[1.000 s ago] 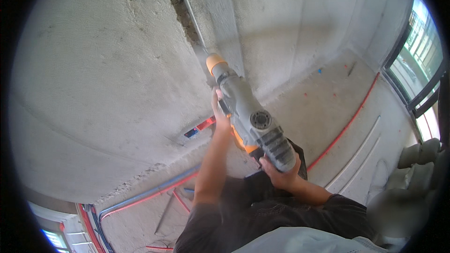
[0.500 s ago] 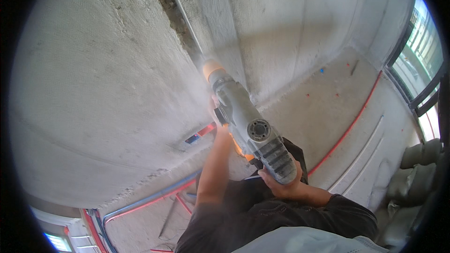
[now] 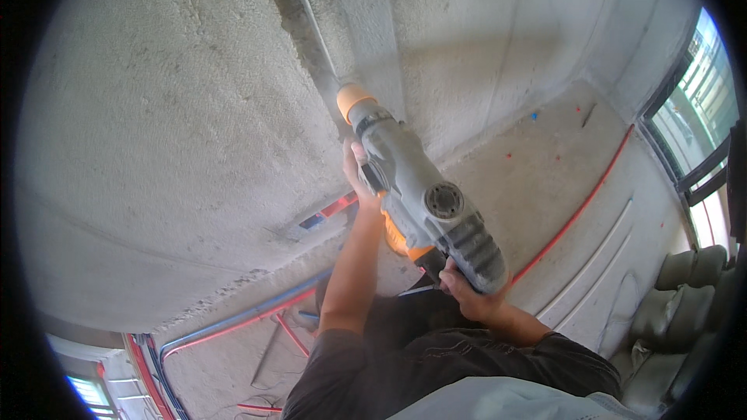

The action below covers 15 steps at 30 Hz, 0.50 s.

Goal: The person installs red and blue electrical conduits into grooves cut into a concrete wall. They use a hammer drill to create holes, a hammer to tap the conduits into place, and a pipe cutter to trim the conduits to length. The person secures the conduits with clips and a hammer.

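A dusty grey and orange rotary hammer [image 3: 405, 163] slants up and to the left, its orange nose [image 3: 354, 101] close to a rough groove [image 3: 299, 19] cut in the wall. From the nose a thin, bright straight line runs up along the groove; whether it is the bit or an edge in the wall, I cannot tell. My left hand [image 3: 355, 169] is closed near the tool's front, its fingers partly behind the body. At the back, my right hand [image 3: 471, 295] wraps the rear handle, which the housing partly covers.
A red and blue spirit level or similar bar [image 3: 331, 208] lies against the wall's foot. Red and blue pipes [image 3: 241, 323] run along the floor at left. Another red pipe [image 3: 580, 214] crosses at right, near full sacks [image 3: 677, 303] and a window [image 3: 696, 101].
The hammer's rear has swung slightly right, showing more of its orange underside. Dust around the nose has thinned. Both hands keep their hold, and the view has shifted slightly.
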### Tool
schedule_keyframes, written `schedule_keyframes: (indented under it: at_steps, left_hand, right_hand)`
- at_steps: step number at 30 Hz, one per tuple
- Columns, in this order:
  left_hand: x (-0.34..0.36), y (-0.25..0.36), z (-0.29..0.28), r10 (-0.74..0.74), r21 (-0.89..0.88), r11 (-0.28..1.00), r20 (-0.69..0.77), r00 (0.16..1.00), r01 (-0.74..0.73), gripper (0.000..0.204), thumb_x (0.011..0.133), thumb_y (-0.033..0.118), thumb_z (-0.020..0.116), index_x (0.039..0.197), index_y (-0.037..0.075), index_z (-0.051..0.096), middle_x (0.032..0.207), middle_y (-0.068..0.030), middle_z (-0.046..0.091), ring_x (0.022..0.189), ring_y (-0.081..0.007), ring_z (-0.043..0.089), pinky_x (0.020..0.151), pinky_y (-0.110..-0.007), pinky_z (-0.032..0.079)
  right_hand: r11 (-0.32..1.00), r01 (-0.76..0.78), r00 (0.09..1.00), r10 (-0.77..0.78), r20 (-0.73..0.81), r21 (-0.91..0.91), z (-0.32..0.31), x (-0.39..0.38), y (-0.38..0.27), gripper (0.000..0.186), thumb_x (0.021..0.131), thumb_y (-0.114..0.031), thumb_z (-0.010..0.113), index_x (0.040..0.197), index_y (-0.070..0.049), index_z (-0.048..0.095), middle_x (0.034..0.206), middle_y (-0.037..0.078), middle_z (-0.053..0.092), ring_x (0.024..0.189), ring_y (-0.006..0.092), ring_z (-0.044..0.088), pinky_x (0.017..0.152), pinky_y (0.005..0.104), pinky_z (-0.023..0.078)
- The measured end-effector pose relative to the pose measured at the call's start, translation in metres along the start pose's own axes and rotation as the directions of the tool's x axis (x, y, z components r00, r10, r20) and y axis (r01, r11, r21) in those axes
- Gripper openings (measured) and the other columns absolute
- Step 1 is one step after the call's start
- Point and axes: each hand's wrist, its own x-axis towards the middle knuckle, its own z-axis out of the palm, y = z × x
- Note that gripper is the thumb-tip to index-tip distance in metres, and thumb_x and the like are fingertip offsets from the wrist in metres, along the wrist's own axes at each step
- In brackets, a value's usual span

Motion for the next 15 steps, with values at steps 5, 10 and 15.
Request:
schedule_keyframes:
  at_steps: [5, 10, 15]
  left_hand:
    - [0.004, -0.022, 0.001, 0.003, -0.123, 0.992, 0.017, 1.0, -0.001, 0.057, 0.108, 0.06, 0.043, 0.088, 0.007, 0.049, 0.081, 0.0019, 0.05, 0.075, -0.0089, 0.048, 0.068, -0.027, 0.043]
    - [0.002, -0.029, 0.004, -0.065, -0.255, 0.965, 0.0, 0.998, 0.063, 0.054, 0.109, 0.056, 0.046, 0.092, 0.005, 0.053, 0.085, -0.0004, 0.057, 0.079, -0.0088, 0.053, 0.07, -0.027, 0.046]
    - [0.011, -0.025, 0.006, -0.09, -0.347, 0.933, 0.026, 0.996, 0.094, 0.051, 0.11, 0.051, 0.045, 0.093, 0.004, 0.056, 0.088, -0.0008, 0.058, 0.081, -0.0085, 0.054, 0.073, -0.026, 0.046]
  right_hand:
    - [0.985, -0.035, 0.999, 0.035, 0.003, 0.169, -0.005, 0.004, -0.007, 0.029, 0.082, -0.004, 0.082, 0.107, -0.003, 0.068, 0.095, 0.005, 0.072, 0.085, 0.0122, 0.069, 0.076, 0.0301, 0.055]
    - [0.994, 0.074, 0.997, -0.075, 0.019, 0.075, -0.007, 0.011, -0.005, 0.036, 0.081, -0.005, 0.084, 0.113, -0.002, 0.066, 0.097, 0.005, 0.073, 0.088, 0.0125, 0.069, 0.079, 0.0301, 0.056]
    - [0.982, -0.067, 0.998, 0.066, 0.013, 0.178, 0.002, 0.01, -0.01, 0.039, 0.081, -0.006, 0.085, 0.115, -0.001, 0.066, 0.102, 0.007, 0.075, 0.092, 0.0131, 0.071, 0.082, 0.0301, 0.056]
